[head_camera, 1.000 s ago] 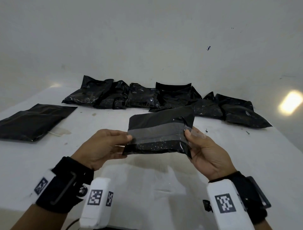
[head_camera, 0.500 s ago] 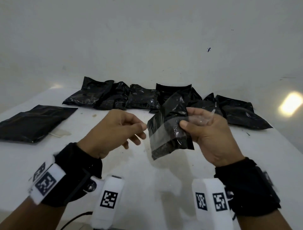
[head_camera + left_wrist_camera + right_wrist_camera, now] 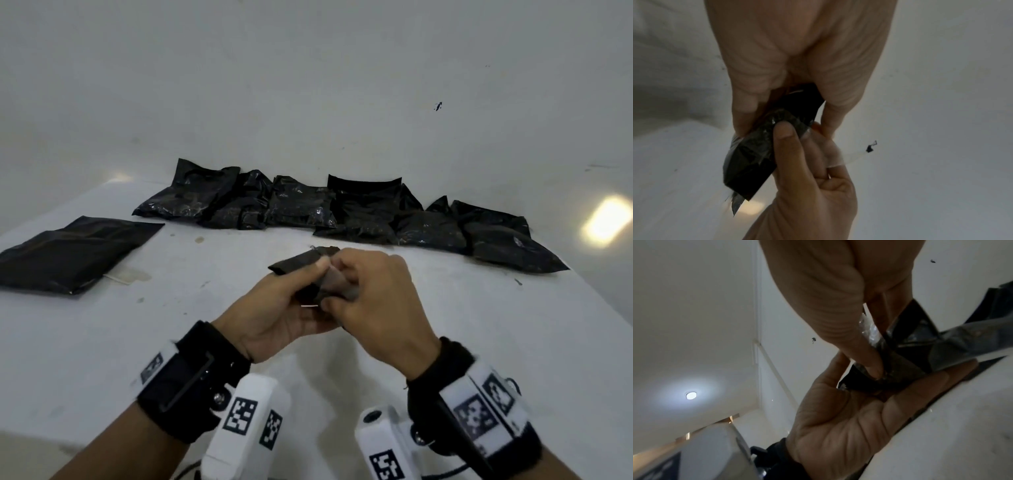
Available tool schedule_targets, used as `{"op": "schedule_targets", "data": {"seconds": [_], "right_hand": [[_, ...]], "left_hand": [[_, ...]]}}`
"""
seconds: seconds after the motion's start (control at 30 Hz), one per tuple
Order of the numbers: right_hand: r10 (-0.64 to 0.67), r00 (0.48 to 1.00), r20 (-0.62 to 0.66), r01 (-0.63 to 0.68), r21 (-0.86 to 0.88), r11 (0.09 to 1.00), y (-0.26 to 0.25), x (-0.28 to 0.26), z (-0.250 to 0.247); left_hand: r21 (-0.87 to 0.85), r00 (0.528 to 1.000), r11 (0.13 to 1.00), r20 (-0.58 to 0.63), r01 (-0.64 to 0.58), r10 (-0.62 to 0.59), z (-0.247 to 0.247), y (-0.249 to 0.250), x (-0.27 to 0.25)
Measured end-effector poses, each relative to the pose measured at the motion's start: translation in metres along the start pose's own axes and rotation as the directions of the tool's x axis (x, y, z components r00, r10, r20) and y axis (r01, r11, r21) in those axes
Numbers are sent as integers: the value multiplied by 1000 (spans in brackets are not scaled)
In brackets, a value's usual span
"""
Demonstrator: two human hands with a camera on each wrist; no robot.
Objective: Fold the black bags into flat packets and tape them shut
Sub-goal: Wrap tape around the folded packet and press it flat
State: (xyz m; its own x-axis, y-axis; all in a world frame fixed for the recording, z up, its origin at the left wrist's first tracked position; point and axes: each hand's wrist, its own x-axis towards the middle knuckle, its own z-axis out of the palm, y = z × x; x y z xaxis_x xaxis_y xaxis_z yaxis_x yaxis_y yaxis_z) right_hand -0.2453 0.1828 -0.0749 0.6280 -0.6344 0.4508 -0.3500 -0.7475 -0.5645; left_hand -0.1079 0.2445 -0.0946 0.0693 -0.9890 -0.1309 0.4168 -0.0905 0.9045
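Observation:
A folded black packet point(image 3: 297, 264) with a band of clear tape round it is held over the white table point(image 3: 479, 342), turned nearly edge-on to the head camera. My left hand point(image 3: 308, 286) grips it from below and from the left, thumb on top. My right hand point(image 3: 337, 291) pinches its near right end, and most of the packet is hidden behind the knuckles. In the left wrist view my right thumb point(image 3: 784, 131) presses on the taped face of the packet point(image 3: 752, 155), and a loose end of clear tape point(image 3: 855, 155) sticks out to the right. In the right wrist view the packet point(image 3: 900, 368) lies on my left fingers.
A row of several stuffed black bags point(image 3: 308, 209) lies along the back of the table against the white wall. Flat black bags point(image 3: 68, 253) are stacked at the left edge. A small pale scrap point(image 3: 125, 275) lies beside that stack.
The packet went from broad side up between two spread hands, to my right hand alone, to both hands close together. It has turned edge-on and sits lower.

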Motion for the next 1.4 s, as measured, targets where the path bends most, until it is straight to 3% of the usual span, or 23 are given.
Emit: {"op": "schedule_targets", "data": {"seconds": [0.13,0.3,0.53,0.77,1.13,1.27,1.4], "right_hand": [[106,992,62,-115,158,981,8,-6,6],[75,995,63,-85,170,982,13,-15,9],[85,995,54,-97,280,955,10,-30,15],[292,956,-31,-270,303,914,17,-30,20],[374,927,-33,-362,181,914,19,-32,19],[300,948,-106,-303,-15,953,17,-34,20],[-7,992,-126,-22,-229,973,11,-37,23]], "left_hand": [[-192,996,979,-40,69,-78,-12,-16,1],[-370,992,922,-15,112,-126,-19,-28,-2],[-341,991,935,-60,95,-123,-19,-35,-3],[-419,995,907,-65,47,-81,-22,-43,-1],[-387,997,920,-23,64,-79,-19,-48,-2],[-417,993,902,22,115,-116,-20,-47,-2],[-474,996,876,40,88,-78,-17,-46,-2]]}}
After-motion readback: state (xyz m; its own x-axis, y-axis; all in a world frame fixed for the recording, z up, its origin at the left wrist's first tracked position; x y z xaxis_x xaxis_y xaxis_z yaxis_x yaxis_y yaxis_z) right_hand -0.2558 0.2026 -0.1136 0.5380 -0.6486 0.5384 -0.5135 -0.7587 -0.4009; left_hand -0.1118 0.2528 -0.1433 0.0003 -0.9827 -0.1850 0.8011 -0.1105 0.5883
